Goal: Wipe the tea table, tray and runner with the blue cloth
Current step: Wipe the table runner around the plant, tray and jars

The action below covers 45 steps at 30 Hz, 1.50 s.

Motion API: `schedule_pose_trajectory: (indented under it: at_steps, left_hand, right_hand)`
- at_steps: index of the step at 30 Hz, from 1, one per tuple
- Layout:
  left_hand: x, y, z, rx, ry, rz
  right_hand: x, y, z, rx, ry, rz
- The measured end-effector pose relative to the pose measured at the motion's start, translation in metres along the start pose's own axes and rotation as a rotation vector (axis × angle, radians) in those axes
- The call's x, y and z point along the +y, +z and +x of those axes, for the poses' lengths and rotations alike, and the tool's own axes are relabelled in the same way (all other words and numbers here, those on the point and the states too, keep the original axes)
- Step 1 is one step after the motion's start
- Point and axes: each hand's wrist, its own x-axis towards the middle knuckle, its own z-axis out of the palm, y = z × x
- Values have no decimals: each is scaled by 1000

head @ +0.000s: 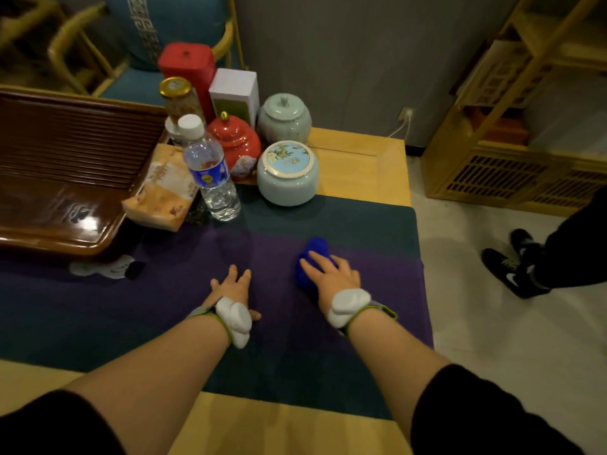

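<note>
We've got the crumpled blue cloth under our right hand, fingers spread flat on it, mid purple-and-teal fabric runner. Left hand lies open, pinning the runner. Keep pressure even w/ overlapping strokes, away from the pale celadon lidded jar.

Light wooden tea table, bearing a purple-and-teal runner, a dark wooden tray, lidded jars and boxes.

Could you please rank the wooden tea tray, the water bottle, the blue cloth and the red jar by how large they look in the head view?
1. Wooden tea tray, clearly largest.
2. Water bottle.
3. Red jar and blue cloth look alike; the right hand covers part of the cloth.
</note>
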Motion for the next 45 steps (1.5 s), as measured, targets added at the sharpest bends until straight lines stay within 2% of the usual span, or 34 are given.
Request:
schedule_pose_trajectory:
  at_steps: [3, 6, 9, 12, 15, 18, 20, 22, 24, 26, 29, 31, 33, 35, 37, 40, 42, 45]
  left_hand:
    - [0, 0, -1, -2, 3, -9]
    - [-1, 4, 3, -2, -3, -16]
    - [-1, 9, 14, -2, 2, -25]
    - [-8, 12, 28, -11, 28, -61]
    - [-19, 15, 38, -16, 58, -151]
    - [-28, 17, 42, 60, 81, -166]
    - [-30, 17, 43, 154, 67, -163]
    - [-28, 13, 46, 179, 53, -184]
    - [-24, 6, 47, 124, 39, -198]
    - [-17, -1, 49, 58, 24, -189]
    - [-11, -6, 50, 1, -5, -157]
    - [-8, -7, 51, -17, -22, -142]
    - [-6, -8, 51, -22, -49, -95]
    - [-4, -8, 52, -24, -61, -74]
    - [-6, -7, 55, -29, -45, -99]
    - [-10, -7, 55, -30, -19, -113]
    - [-9, -9, 54, -24, -15, -90]
    - [-5, -12, 48, -18, -37, -32]
  right_hand:
    - [7, 1, 4, -15, 10, -46]
    - [39, -11, -10, 17, 161, -17]
    - [69, -32, -23, -28, 328, 17]
    - [70, -47, -21, -70, 367, 17]
    - [38, -44, -3, 31, 277, -27]
    - [-6, -30, 22, 111, 36, -94]
    - [-29, -18, 38, 99, -117, -161]
    - [-38, -12, 51, 41, -190, -238]
    - [-32, -12, 60, -42, -195, -239]
    - [-11, -17, 60, -37, -142, -213]
    - [30, -31, 49, 59, 46, -169]
    - [49, -45, 42, 29, 178, -125]
    - [48, -55, 44, -11, 233, -99]
    - [27, -54, 49, 49, 181, -102]
    - [-4, -41, 54, 119, 19, -127]
    - [-33, -17, 62, 48, -220, -209]
    - [-28, -13, 70, -5, -228, -237]
    - [4, -26, 75, 82, -99, -215]
